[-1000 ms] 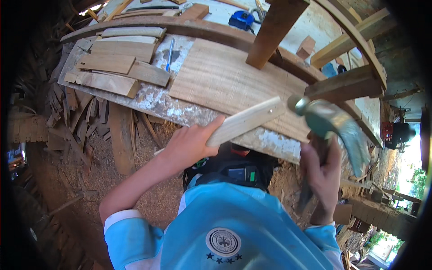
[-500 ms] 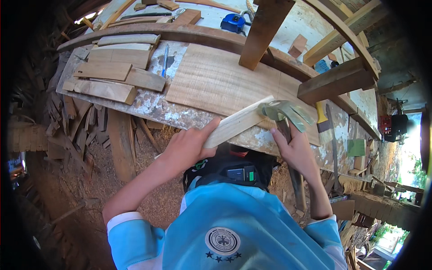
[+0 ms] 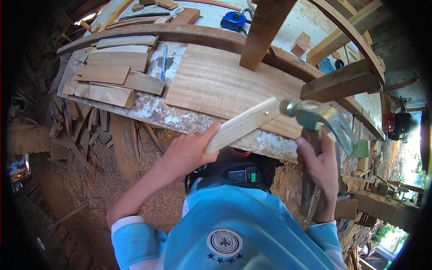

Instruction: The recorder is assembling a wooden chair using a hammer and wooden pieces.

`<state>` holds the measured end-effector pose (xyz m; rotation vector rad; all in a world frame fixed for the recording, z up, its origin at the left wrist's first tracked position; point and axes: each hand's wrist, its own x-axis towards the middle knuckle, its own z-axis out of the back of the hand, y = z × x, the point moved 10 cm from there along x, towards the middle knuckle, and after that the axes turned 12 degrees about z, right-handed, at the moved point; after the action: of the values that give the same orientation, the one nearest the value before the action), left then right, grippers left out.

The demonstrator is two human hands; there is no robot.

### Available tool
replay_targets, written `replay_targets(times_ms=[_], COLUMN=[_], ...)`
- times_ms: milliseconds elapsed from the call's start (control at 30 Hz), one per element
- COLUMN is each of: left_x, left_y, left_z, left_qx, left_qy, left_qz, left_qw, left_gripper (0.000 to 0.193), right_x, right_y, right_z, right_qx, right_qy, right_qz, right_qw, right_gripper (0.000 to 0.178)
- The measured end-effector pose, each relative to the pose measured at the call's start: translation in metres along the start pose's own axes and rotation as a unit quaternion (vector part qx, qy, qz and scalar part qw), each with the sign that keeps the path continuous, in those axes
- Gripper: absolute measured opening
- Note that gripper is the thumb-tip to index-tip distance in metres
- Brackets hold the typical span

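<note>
My left hand (image 3: pixel 191 150) is closed around the near end of a short pale wood strip (image 3: pixel 240 128), which slants up and away over the front edge of the workbench. A small light spot, perhaps a nail head, shows near the strip's far end. My right hand (image 3: pixel 321 166) grips a claw hammer (image 3: pixel 310 116) by its dark handle, fingers wrapped round it. The hammer's round face points at the strip's far end, with a small gap between them. Beneath the strip's far end, a wide flat wooden board (image 3: pixel 211 76) lies on the bench.
Several cut wood pieces (image 3: pixel 108 74) are piled on the bench at left, beside a blue pen (image 3: pixel 164 63). A long dark beam (image 3: pixel 202 33) runs across the bench. Behind it sits a blue tape measure (image 3: pixel 233 21). A wooden frame (image 3: pixel 265 33) rises at right. Wood scraps (image 3: pixel 81 130) cover the floor.
My right hand has drawn the hammer to the right, off the strip's far end. The strip has turned slightly in my left hand, showing more of its broad face.
</note>
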<state>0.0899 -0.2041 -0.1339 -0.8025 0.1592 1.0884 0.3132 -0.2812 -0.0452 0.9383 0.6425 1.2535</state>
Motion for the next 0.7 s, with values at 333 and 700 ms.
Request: replay_targets(times_ms=[333,700], left_x=[-0.013,-0.032], left_y=[0.013,0.003], left_z=[-0.047,-0.073], left_qx=[-0.435,-0.688], left_qy=[0.366,0.511], left_qz=[0.048,0.100], left_qw=[0.822,0.506], left_gripper=[0.063,0.073], right_x=[0.001,-0.010], right_y=[-0.062,-0.099], right_z=[0.012,-0.002], right_qx=[-0.173,-0.005], right_qy=[-0.039,-0.034], right_qz=[0.010,-0.035], right_qw=[0.984,0.999], right_gripper=[0.038,0.033])
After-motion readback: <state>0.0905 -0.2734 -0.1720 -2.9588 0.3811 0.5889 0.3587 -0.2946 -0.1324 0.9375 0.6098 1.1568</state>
